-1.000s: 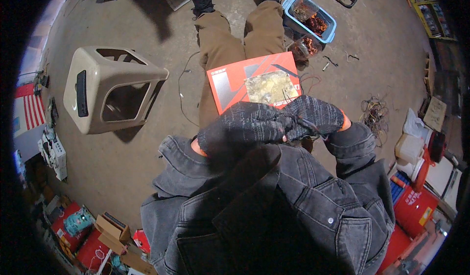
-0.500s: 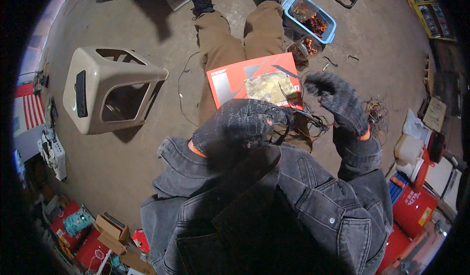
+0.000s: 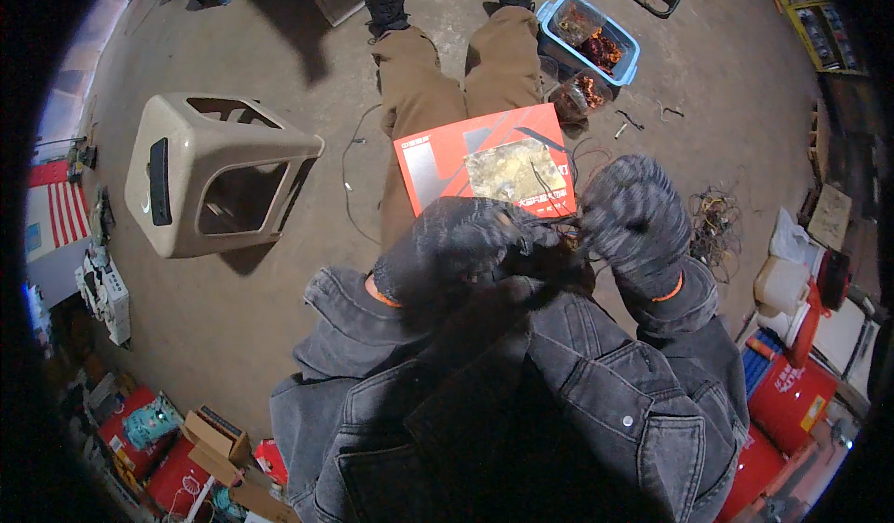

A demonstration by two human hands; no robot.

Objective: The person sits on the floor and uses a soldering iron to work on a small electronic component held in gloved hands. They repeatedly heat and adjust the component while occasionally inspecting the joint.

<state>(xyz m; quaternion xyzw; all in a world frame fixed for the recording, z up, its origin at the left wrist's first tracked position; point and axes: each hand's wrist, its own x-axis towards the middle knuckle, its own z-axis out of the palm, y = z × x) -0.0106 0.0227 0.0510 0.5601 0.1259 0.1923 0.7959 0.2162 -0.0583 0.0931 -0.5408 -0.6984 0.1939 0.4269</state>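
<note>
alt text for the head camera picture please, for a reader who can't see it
A person's dark-gloved left hand and right hand are close to dark wires, beside a red box bearing a stained sheet across brown trousers. A beige stool lies tipped at left; a blue tub sits upper right.

Workshop, I'd say from my feed: bare, stained floor point(image 3: 223, 337); red drums point(image 3: 790, 394) at right; tangled wires point(image 3: 715, 227) lying loose; opened cardboard box point(image 3: 212, 444) lower left; blue tub point(image 3: 632, 62) holding coppery scraps point(image 3: 602, 52).
</note>
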